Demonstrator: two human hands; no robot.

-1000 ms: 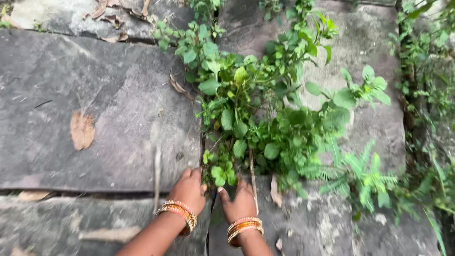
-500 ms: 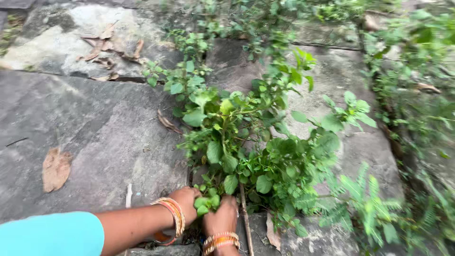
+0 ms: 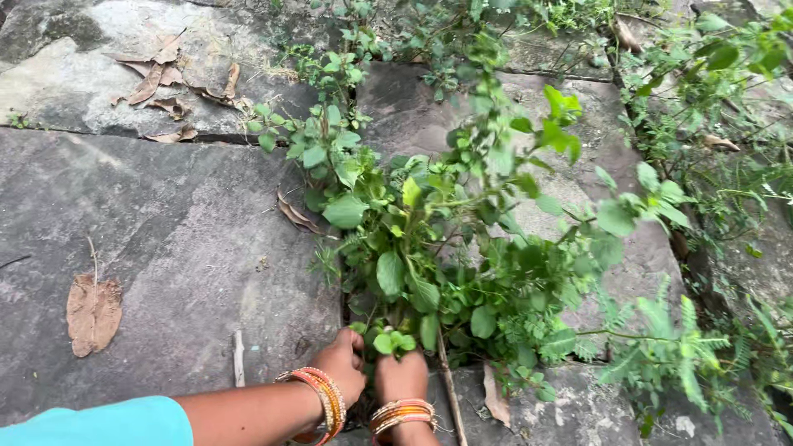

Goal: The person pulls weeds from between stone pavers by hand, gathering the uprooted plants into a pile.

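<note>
Weeds [image 3: 429,248] grow out of the crack between two grey stone slabs, and you have both hands at their base, low in the view near the bottom edge. Their long axis follows the crack, running from your hands away toward the top of the view, with the leafy tops leaning off to the right over the right-hand slab [image 3: 595,124]. Your left hand [image 3: 343,363] sits just left of the crack, fingers curled together around the lowest stems; your right hand [image 3: 402,376] is pressed beside it, touching it, fingers closed on the same clump under a small sprig of round leaves. Orange and gold bangles [image 3: 322,396] ring both wrists, and a turquoise sleeve [image 3: 99,423] covers your left arm. A thin brown stalk [image 3: 450,388] lies along the crack just right of your right hand. On the left slab [image 3: 165,248], a dry brown leaf [image 3: 92,314] lies well apart from your hands.
</note>
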